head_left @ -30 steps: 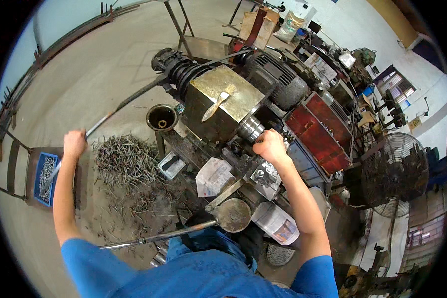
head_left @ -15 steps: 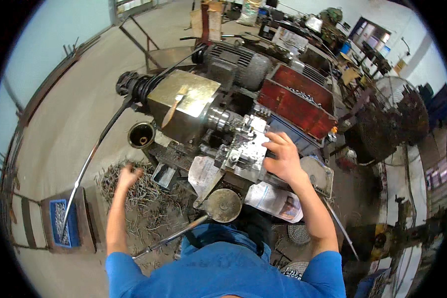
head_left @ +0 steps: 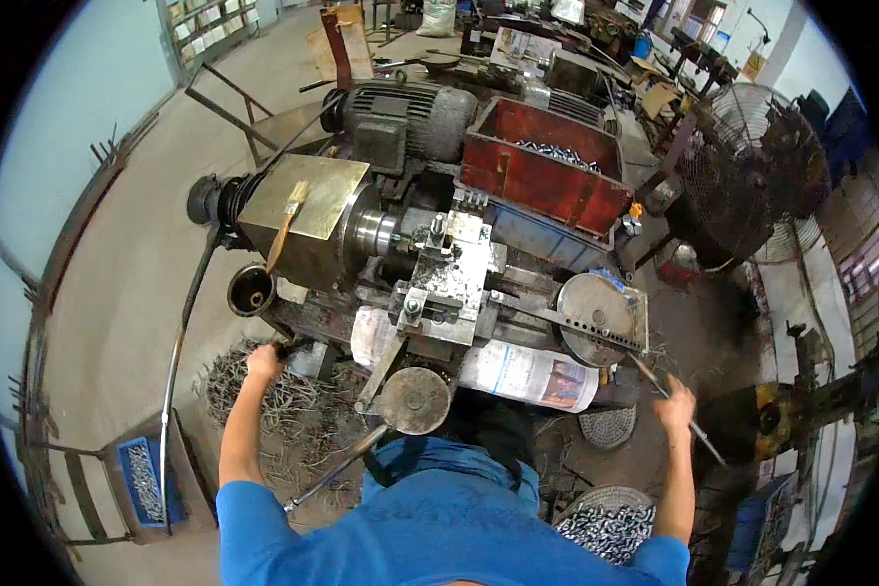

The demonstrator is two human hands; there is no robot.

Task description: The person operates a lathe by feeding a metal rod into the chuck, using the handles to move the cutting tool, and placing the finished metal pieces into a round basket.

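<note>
1. Two bare hands of mine work wide apart: left hand (head_left: 262,363) out to the left, right hand (head_left: 676,404) at the near right, each beside a different part of the machine.
2. My left fingers look drawn in at the small metal tin (head_left: 311,360), just left of the machine's near side. Something dark shows by the fingertips; I cannot tell whether I grasp it or only touch it.
3. My right hand lies across the metal rod (head_left: 710,445), fingers bent, though I cannot tell how firmly they close. The rod slants from beside the round plate (head_left: 594,298) toward the near right, which probably puts its end within my reach.
4. Between my hands sits the tool slide (head_left: 454,275), right of the spindle (head_left: 375,234); its upright bolts presumably hold the blocks fast.
5. Newspaper (head_left: 518,375) covers the near side, perhaps against oil and chips.
6. A paintbrush (head_left: 290,212) rests on the brass-coloured cover (head_left: 334,186), whose flat top makes a handy shelf.
7. Tangled metal turnings (head_left: 264,400) lie on the floor below my left hand.
8. Small shiny parts fill the blue crate (head_left: 175,500) at the left, the red bin (head_left: 527,181) on the far side, and a round tray (head_left: 596,493) near my right arm, apparently to keep them contained.
</note>
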